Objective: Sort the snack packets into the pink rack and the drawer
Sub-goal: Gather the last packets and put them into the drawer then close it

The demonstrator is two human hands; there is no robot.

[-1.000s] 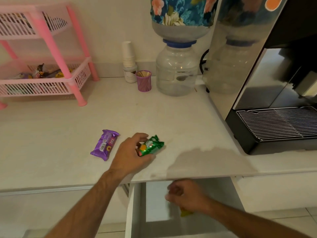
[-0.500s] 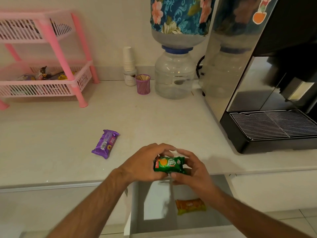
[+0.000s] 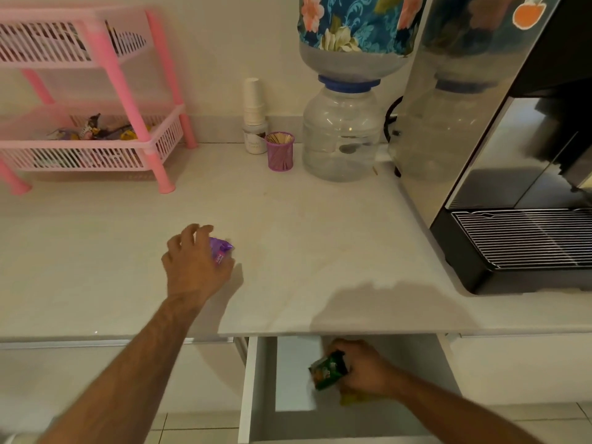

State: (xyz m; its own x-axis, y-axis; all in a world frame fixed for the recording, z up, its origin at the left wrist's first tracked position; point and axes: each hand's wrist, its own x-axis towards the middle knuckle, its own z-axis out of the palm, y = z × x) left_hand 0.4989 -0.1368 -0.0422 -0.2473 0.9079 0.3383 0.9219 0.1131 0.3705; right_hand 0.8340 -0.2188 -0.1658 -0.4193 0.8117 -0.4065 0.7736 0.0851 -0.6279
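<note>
left hand (image 3: 195,267) closing round purple packet (image 3: 220,251) | right hand (image 3: 365,368) grips green packet (image 3: 328,370) in drawer (image 3: 256,379) | likely light, crinkly, slippery: grasp mid-body

Dim, warm indoor light casts soft shadows on the counter (image 3: 288,219); the pink rack (image 3: 96,59) is motion-blurred, edges bowed.

My left hand (image 3: 195,267) sits at frame centre-left, forearm stretched up from the bottom edge, fingers (image 3: 205,230) curled round a purple packet (image 3: 221,251). My right hand (image 3: 362,368), lower right, grips a green packet (image 3: 328,370).
</note>
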